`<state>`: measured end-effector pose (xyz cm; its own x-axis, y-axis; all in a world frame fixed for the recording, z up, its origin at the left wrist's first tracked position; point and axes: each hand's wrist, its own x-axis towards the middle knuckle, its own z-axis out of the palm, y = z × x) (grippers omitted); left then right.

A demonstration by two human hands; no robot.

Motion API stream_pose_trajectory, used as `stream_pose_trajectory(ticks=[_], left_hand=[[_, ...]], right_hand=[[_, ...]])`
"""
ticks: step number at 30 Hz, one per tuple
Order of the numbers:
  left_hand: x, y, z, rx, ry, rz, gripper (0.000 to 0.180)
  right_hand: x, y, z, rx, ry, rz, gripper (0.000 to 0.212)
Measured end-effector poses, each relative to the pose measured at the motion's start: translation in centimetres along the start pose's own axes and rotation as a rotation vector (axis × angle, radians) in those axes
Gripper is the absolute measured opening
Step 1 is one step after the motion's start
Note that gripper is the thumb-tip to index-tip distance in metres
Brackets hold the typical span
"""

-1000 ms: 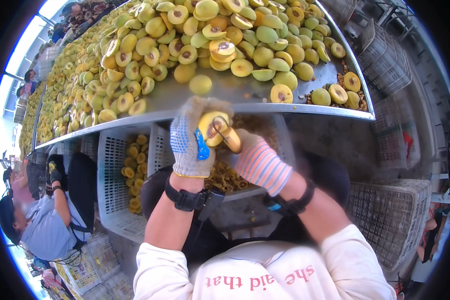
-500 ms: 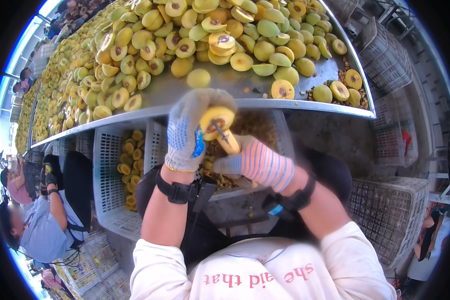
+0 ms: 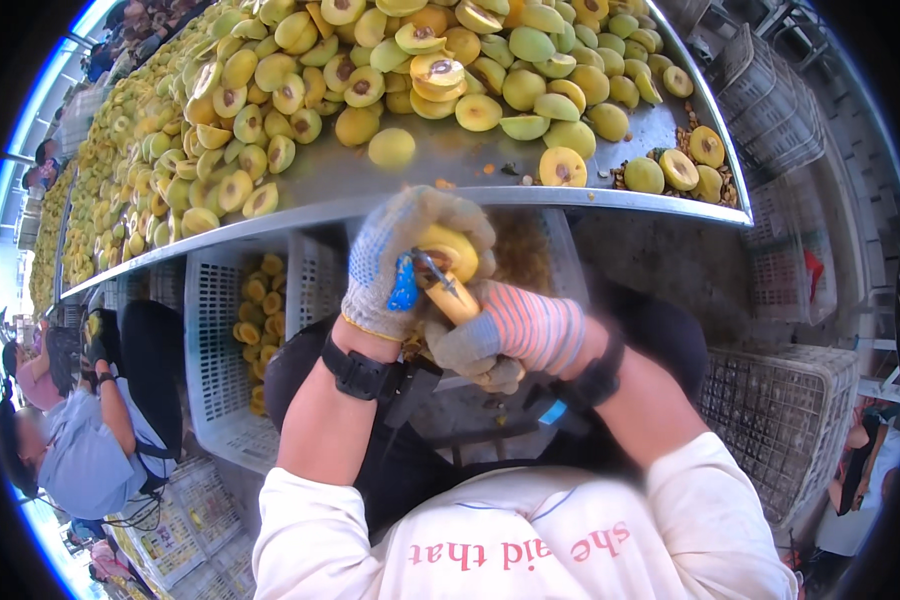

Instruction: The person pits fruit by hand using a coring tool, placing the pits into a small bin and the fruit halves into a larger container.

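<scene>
My left hand (image 3: 378, 262), in a grey glove with blue dots, is closed around a yellow peach half (image 3: 452, 243) with its cut face toward me. My right hand (image 3: 520, 332), gloved in red and blue stripes, grips a pitting tool with a pale wooden handle (image 3: 452, 303). The tool's thin metal end sits against the middle of the cut face; how deep it goes I cannot tell. A piece of blue material (image 3: 403, 284) shows at the left thumb. Both hands are just in front of the metal table's edge (image 3: 530, 198), above a crate.
Yellow-green peach halves (image 3: 270, 120) are heaped across the table. Loose pits (image 3: 685, 140) lie at its right end. Below, a white crate (image 3: 210, 350) holds cut fruit (image 3: 260, 330). Grey crates (image 3: 775, 430) stand at right. Another person (image 3: 90, 440) sits at left.
The peach half has turned and tilted inside my left hand, whose fingers now wrap further over it. My right hand has shifted slightly down and left with the tool.
</scene>
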<state>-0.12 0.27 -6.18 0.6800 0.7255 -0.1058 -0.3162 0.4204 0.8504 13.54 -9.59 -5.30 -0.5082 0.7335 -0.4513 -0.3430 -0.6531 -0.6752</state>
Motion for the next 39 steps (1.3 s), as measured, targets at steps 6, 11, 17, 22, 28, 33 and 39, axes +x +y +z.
stream_pose_trajectory(ticks=[6, 11, 17, 22, 28, 33, 39], left_hand=[[-0.8, -0.4, 0.8, -0.153, -0.037, -0.13, 0.047], [-2.4, 1.2, -0.5, -0.226, 0.216, -0.112, 0.047], [-9.0, 9.0, -8.0, 0.619, 0.584, 0.168, 0.037], [-4.5, 9.6, -11.3, 1.424, 0.559, 0.43, 0.038], [10.9, 3.7, -5.0, 1.806, 0.312, -0.034, 0.065], [12.7, 4.5, -5.3, 1.863, 0.199, -0.209, 0.053], [6.3, 4.6, -3.8, 0.106, 0.105, -0.254, 0.047]], right_hand=[[-0.9, 1.4, -1.0, 0.035, -0.076, 0.021, 0.024], [-3.4, 0.9, -1.1, -0.134, -0.136, -0.006, 0.024], [-1.1, 3.5, -4.3, -1.666, 0.57, 0.103, 0.027], [-2.9, 0.4, -1.1, -1.402, 0.519, 0.079, 0.03], [-2.4, 0.7, -1.7, -1.301, 0.57, -0.106, 0.034], [-2.0, 0.1, -1.5, -1.118, 0.628, -0.215, 0.036], [-1.9, -0.6, -1.5, -0.881, 0.679, -0.243, 0.042]])
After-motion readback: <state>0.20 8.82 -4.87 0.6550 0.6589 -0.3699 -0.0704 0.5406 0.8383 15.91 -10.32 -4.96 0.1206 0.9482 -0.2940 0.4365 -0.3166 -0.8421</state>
